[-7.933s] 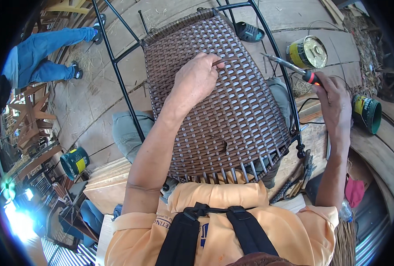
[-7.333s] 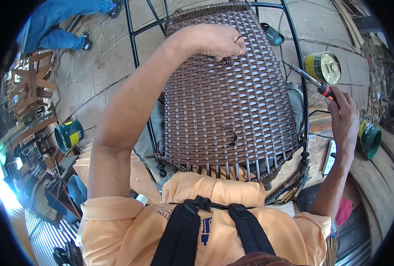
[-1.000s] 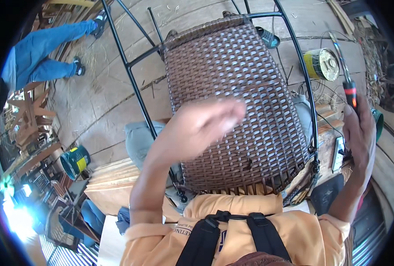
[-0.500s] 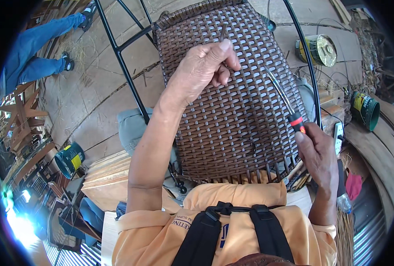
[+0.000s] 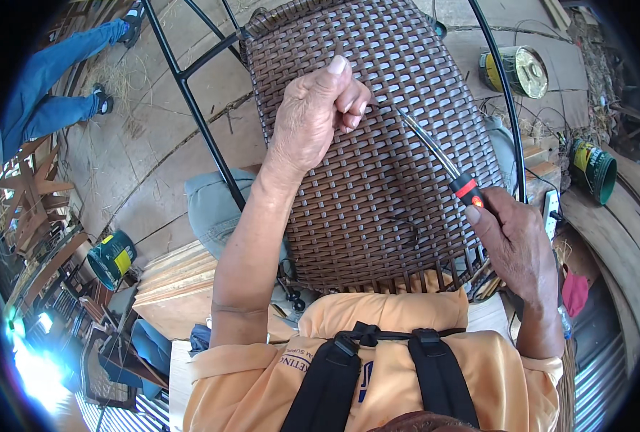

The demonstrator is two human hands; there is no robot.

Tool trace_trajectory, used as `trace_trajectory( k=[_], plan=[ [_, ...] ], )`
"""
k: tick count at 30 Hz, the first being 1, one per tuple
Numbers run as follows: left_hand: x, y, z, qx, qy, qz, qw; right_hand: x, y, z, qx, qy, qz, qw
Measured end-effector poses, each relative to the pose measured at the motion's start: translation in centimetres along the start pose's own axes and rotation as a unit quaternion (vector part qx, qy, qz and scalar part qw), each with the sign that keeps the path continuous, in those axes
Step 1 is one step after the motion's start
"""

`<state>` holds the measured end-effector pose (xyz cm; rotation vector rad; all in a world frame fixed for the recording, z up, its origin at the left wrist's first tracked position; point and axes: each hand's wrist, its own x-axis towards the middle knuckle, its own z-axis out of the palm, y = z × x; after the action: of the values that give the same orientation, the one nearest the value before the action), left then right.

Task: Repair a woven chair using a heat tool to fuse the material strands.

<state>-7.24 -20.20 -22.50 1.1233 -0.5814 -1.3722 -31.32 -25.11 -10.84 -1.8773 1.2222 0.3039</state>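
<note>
Brown synthetic wicker, woven on a chair panel, lies in front of me, its upper end away from me. Over its upper middle my left hand is closed in a pinch, and a short brown weaving strand shows just past the thumb. How much of the strand lies inside the fingers is hidden. My right hand, at the panel's right side, is wrapped round the black and red handle of a screwdriver. Its metal shaft slants up and left across the weave, with the tip close to my left fingers.
Black metal tubes rise on both sides of the panel. A yellow can, a green can and a power strip are at the right. Stacked boards and another green can stand left. A person's legs show far left.
My left hand has shifted slightly left with the strand. The screwdriver has moved left and its tip has come nearer to the left fingers.
</note>
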Motion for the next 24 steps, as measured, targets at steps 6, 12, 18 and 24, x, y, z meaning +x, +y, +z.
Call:
trace_trajectory(
  k=[6,12,18,24],
  plan=[
    [-0.4,-1.0,0.0,-0.022,0.027,0.071,0.997,0.2,-1.0,-0.2,-0.043,-0.018,-0.011,0.999],
    [-0.3,-1.6,0.1,-0.057,0.046,0.079,0.994,0.8,-1.8,-0.4,-0.074,-0.038,-0.007,0.997],
    [-0.6,-1.3,0.1,-0.050,0.046,0.081,0.994,1.2,-2.8,-0.5,-0.104,-0.047,0.014,0.993],
    [-0.5,-1.6,-0.2,-0.059,0.039,0.097,0.993,1.6,-4.1,-1.0,-0.121,-0.064,0.037,0.990]
  ],
)
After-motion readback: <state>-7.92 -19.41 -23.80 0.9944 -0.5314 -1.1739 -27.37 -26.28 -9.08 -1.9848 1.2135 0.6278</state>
